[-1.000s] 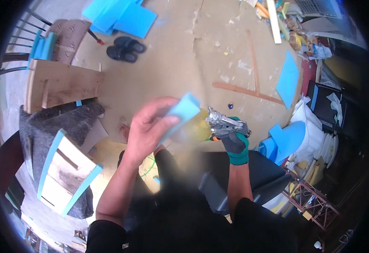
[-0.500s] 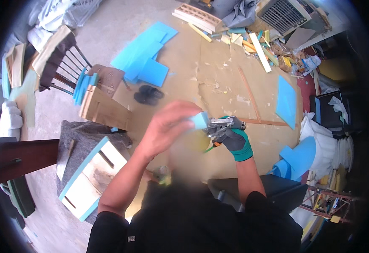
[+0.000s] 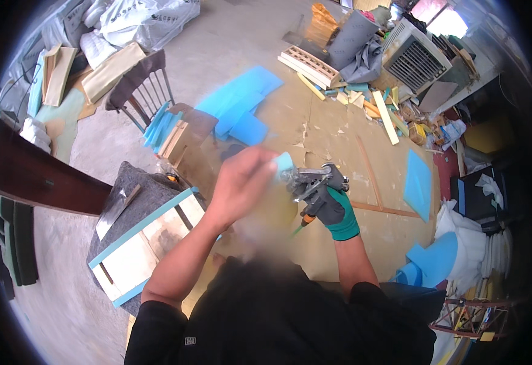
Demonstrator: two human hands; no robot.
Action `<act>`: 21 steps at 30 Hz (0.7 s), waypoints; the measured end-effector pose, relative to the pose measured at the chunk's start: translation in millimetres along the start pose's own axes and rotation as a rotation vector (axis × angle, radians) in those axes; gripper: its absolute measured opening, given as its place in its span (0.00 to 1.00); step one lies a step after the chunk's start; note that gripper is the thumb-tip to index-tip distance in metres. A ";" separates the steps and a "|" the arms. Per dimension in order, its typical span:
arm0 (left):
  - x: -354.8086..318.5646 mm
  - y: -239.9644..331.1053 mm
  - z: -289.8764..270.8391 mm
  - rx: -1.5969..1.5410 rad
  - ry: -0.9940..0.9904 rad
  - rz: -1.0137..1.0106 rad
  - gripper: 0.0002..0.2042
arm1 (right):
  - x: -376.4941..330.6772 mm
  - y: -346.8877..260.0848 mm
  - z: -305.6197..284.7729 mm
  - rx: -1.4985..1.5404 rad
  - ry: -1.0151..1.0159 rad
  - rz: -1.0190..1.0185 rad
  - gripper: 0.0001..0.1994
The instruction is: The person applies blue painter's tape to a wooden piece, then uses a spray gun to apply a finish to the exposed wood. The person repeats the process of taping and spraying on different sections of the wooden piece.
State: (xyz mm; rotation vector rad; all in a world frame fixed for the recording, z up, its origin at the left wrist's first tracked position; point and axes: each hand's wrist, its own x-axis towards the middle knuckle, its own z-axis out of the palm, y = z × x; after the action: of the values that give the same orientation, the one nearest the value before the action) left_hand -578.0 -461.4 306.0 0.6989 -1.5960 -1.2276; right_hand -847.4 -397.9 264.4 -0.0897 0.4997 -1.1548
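"What does the left hand (image 3: 236,185) hold?"

"A light-blue foam piece (image 3: 284,162), just above the centre of the frame; its bare thumb and fingers are clamped on it (the hand is a little blurred)."

"And the right hand (image 3: 337,213)?"

"Gloved in green and grey, right of centre, its fingers closed around a metal spray gun (image 3: 312,178). The gun's front end is by the foam; whether they touch, one cannot tell."

"Lower left?"

"A blue-edged pale panel (image 3: 133,260) rests on dark grey cloth (image 3: 143,187)."
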 end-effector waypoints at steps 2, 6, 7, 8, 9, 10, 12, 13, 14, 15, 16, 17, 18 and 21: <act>-5.8 8.6 1.8 0.006 0.058 -0.043 0.08 | -8.8 13.5 23.1 -0.769 -0.090 -0.352 0.22; -15.0 28.9 20.6 0.041 0.213 -0.056 0.11 | -17.3 18.0 28.9 -1.009 -0.103 -0.538 0.17; -16.5 33.5 24.1 0.047 0.248 -0.055 0.12 | -16.5 20.8 23.5 -1.042 -0.086 -0.584 0.17; -17.3 32.1 25.1 -0.030 0.293 -0.103 0.12 | -17.8 20.4 20.0 -1.099 -0.093 -0.636 0.17; -16.2 26.7 25.7 -0.107 0.337 -0.150 0.13 | -18.8 21.3 17.0 -1.155 -0.096 -0.689 0.17; -14.6 20.4 25.0 -0.183 0.379 -0.199 0.13 | -19.8 21.7 16.7 -1.235 -0.124 -0.746 0.17; -11.9 19.7 4.7 -0.191 0.438 -0.162 0.12 | -19.0 17.5 12.1 -1.309 -0.128 -0.816 0.18; -14.9 21.5 -2.3 -0.090 0.363 -0.109 0.12 | -21.8 15.1 3.3 -1.314 -0.090 -0.819 0.18; -16.8 24.6 -2.4 -0.006 0.287 -0.057 0.11 | -28.6 0.9 -17.0 -1.135 -0.159 -0.680 0.21; -22.7 34.2 0.3 -0.083 0.240 -0.104 0.10 | -35.8 -12.0 -38.1 -0.933 -0.200 -0.542 0.24; -25.7 37.0 2.9 -0.061 0.230 -0.064 0.10 | -38.1 -16.9 -40.4 -0.728 -0.222 -0.411 0.28; -28.2 38.3 5.9 -0.039 0.220 -0.024 0.09 | -38.6 -19.4 -43.0 -0.689 -0.241 -0.397 0.28; -30.5 39.7 8.9 -0.018 0.211 0.016 0.09 | -39.5 -22.5 -44.6 -0.685 -0.242 -0.389 0.28; -33.8 48.0 15.5 0.066 0.203 0.128 0.08 | -44.8 -28.9 -47.2 -0.772 -0.200 -0.404 0.29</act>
State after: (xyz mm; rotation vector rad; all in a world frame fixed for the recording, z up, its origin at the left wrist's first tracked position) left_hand -574.5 -410.6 339.0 0.7278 -1.4938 -0.9825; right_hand -905.8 -361.2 246.6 -1.0008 0.7465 -1.2677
